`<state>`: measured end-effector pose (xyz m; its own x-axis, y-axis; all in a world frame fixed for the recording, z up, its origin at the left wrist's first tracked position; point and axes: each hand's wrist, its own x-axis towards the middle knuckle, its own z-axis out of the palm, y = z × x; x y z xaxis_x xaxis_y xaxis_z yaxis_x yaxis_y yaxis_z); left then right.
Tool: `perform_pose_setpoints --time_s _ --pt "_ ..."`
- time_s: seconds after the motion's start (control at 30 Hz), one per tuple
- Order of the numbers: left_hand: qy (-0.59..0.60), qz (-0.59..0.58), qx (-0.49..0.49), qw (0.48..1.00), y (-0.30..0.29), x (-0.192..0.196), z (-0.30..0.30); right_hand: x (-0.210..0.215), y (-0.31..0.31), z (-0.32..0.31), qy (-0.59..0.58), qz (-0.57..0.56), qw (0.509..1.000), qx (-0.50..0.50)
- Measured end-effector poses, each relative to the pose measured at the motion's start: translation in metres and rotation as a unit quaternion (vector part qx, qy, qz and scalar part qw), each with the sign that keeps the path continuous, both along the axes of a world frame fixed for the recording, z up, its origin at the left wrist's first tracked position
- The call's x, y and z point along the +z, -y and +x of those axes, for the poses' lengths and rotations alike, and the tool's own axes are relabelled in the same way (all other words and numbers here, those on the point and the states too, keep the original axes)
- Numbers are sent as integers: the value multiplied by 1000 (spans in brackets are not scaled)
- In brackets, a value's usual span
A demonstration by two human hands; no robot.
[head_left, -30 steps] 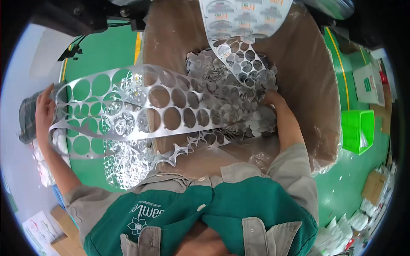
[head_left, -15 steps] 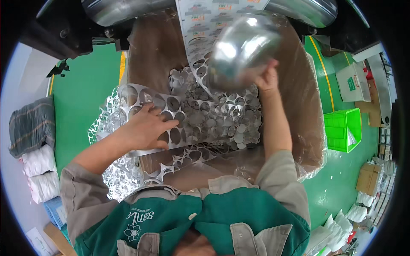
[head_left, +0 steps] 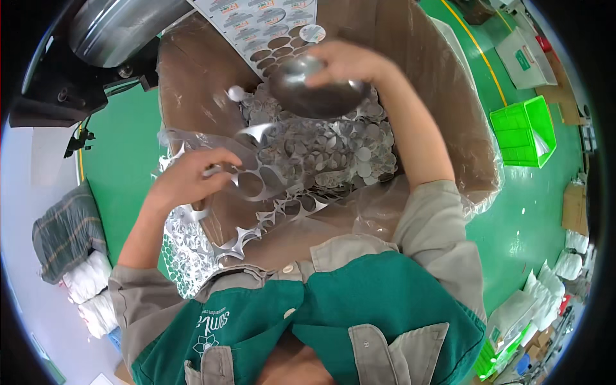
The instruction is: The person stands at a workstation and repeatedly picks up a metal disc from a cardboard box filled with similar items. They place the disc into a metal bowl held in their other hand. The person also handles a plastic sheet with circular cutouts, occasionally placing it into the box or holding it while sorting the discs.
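Note:
A shiny metal bowl (head_left: 298,96), blurred by motion, is tipped over a heap of round silvery discs (head_left: 346,144). My right hand (head_left: 343,64) grips the bowl at its rim, fingers closed. On the left, my left hand (head_left: 189,178) pinches a punched foil sheet (head_left: 269,176) full of round holes; it is smeared by movement. The discs fill the bottom of a large brown box (head_left: 449,109) lined with clear plastic. A printed sheet with punched holes (head_left: 250,29) hangs into the box from above, and one loose disc (head_left: 236,94) shows near the heap's left side.
A metal roller (head_left: 125,32) on a black machine frame stands at the upper left. Tangled punched scrap (head_left: 186,247) lies outside the box's left side. A bright green crate (head_left: 523,135) and a white bin (head_left: 525,58) sit on the green floor at right.
My right hand has brought the bowl left and lower over the discs, changing its tilt. My left hand, earlier spread on the punched sheet, has closed on it and pulled it left. The view has shifted.

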<state>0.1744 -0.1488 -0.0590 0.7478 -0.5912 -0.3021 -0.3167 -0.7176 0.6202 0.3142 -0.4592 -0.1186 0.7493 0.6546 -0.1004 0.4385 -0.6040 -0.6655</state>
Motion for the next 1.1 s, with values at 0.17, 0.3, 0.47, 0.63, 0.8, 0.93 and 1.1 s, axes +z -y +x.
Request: perform_pose_setpoints --time_s 0.17,0.3,0.47,0.63,0.8,0.93,1.1 --pt "22 -133 187 973 -13 66 -19 32 22 -10 -309 517 794 77" --pt "224 -386 174 878 -74 106 -50 -59 -8 -22 -393 331 856 -60" --pt "263 -66 454 849 -201 157 -119 -233 59 -10 -43 -209 947 -239" --pt "395 206 347 826 -161 119 -95 -179 52 -24 -99 -401 910 -40" --pt "287 183 -105 934 -1 24 -48 -57 8 -15 -194 -277 937 82" --pt "197 269 -70 940 -16 14 -37 0 2 -18 -359 417 826 121" --pt "143 -170 252 942 -39 54 -15 -105 -8 -17 -491 333 804 -34"
